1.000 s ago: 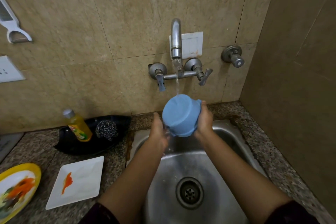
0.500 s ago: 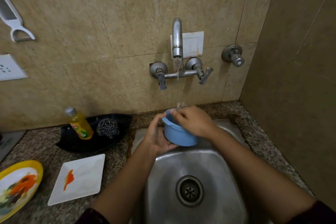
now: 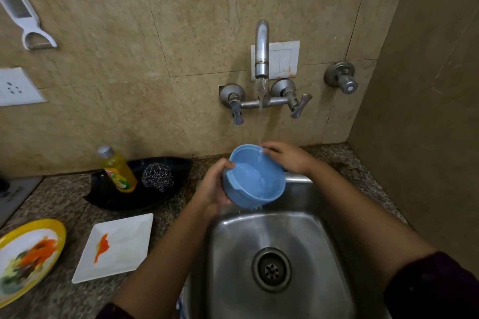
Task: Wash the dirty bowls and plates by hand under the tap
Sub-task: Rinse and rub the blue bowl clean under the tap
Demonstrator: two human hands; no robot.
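A blue bowl (image 3: 255, 177) is tilted toward me over the back edge of the steel sink (image 3: 233, 261), under the tap (image 3: 261, 49). Running water falls onto its far rim and drips off its lower edge. My left hand (image 3: 213, 186) grips the bowl's left side, thumb over the rim. My right hand (image 3: 287, 156) holds the far right rim, fingertips in the stream. On the counter at left lie a white square plate (image 3: 116, 246) with an orange smear and a yellow-rimmed plate (image 3: 28, 256) with food residue.
A black dish (image 3: 121, 197) behind the plates holds a yellow soap bottle (image 3: 118, 169) and a steel scrubber (image 3: 157, 176). Tap handles (image 3: 298, 105) and a valve (image 3: 342, 80) jut from the tiled wall. A side wall closes in at right.
The bowl was upside down a second ago. It has been turned mouth up and now tilts toward me. My right hand has moved from over its opening to the far rim.
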